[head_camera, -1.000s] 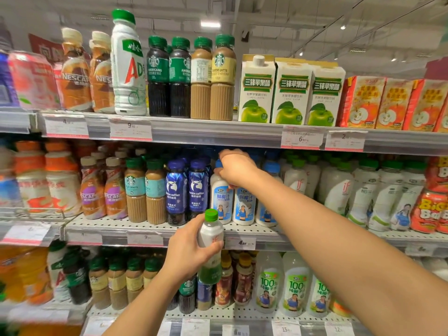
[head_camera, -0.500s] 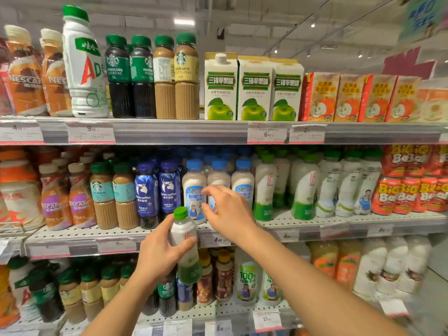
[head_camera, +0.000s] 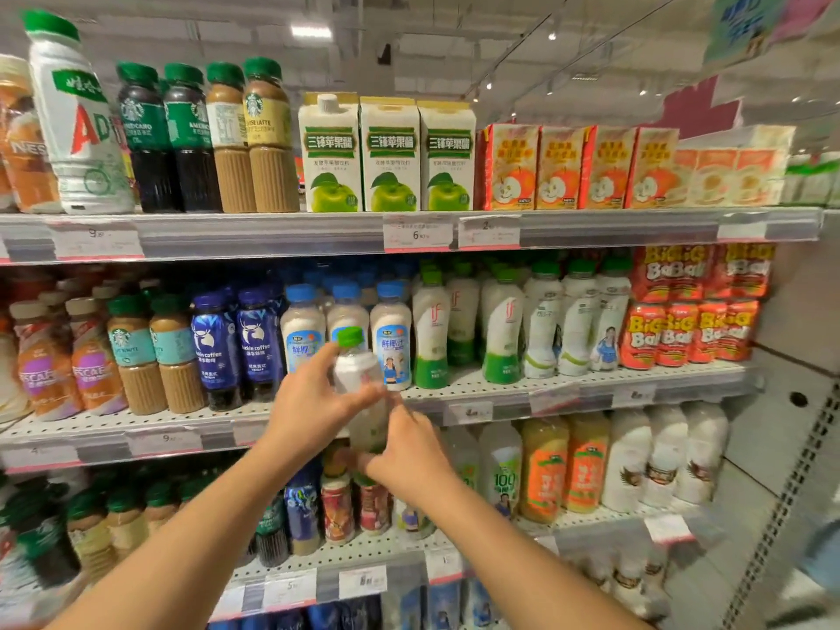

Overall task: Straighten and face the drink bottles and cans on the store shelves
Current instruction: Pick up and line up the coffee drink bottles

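Observation:
Both hands hold a white, green-capped bottle (head_camera: 360, 379) out in front of the middle shelf (head_camera: 509, 395). My left hand (head_camera: 309, 406) grips its upper body from the left. My right hand (head_camera: 409, 452) wraps its lower part from the right, hiding the base. Right behind the bottle stand the blue-capped coconut drink bottles (head_camera: 392, 334), labels facing out. To their right sit the white-and-green bottles (head_camera: 502, 329) of the same green-capped kind.
The top shelf carries coffee bottles (head_camera: 268, 138), apple cartons (head_camera: 388, 156) and red juice boxes (head_camera: 559, 168). Red snack packs (head_camera: 686, 331) fill the middle shelf's right end. The lower shelf (head_camera: 345, 557) is packed with bottles. A white upright panel (head_camera: 800, 402) closes the right side.
My right hand left the blue-capped bottles, dropped down and took hold of the green-capped bottle's lower part. The bottle rose and shifted right. The view panned right.

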